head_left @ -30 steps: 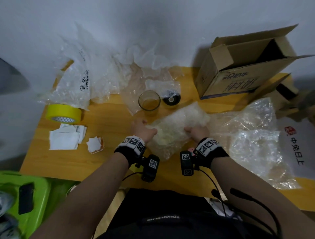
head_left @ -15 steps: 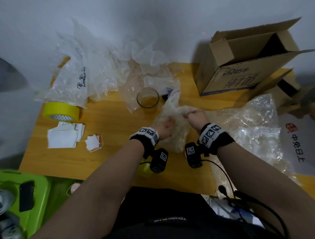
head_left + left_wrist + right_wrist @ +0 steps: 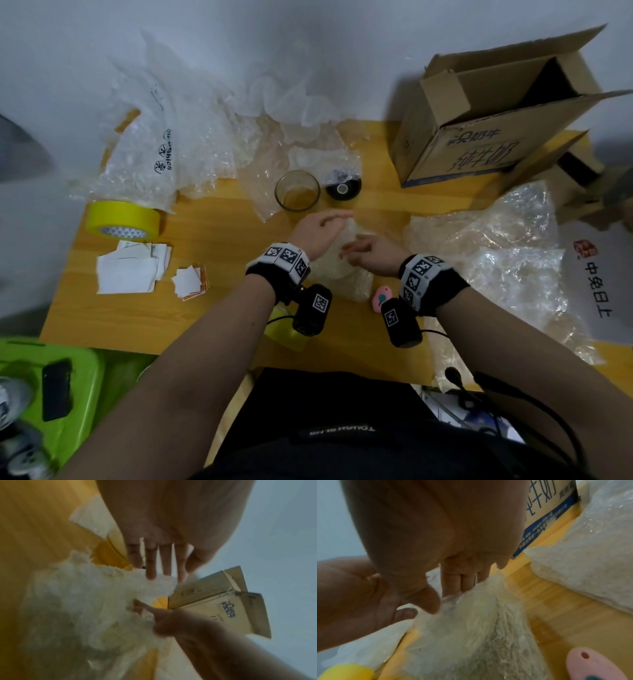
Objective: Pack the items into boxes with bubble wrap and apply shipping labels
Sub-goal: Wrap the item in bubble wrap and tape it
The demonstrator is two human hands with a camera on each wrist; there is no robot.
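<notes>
Head view: left hand [image 3: 317,230] and right hand [image 3: 371,254] both flat, fingers straight, pressing bubble wrap [image 3: 342,277] onto surface [image 3: 212,318].

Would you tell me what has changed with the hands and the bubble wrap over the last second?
Both hands have let go of the bubble wrap sheet: the left hand and right hand now hover over it with fingers straight, and it lies flatter on the table. The glass, tape roll and cardboard box stayed put.
</notes>
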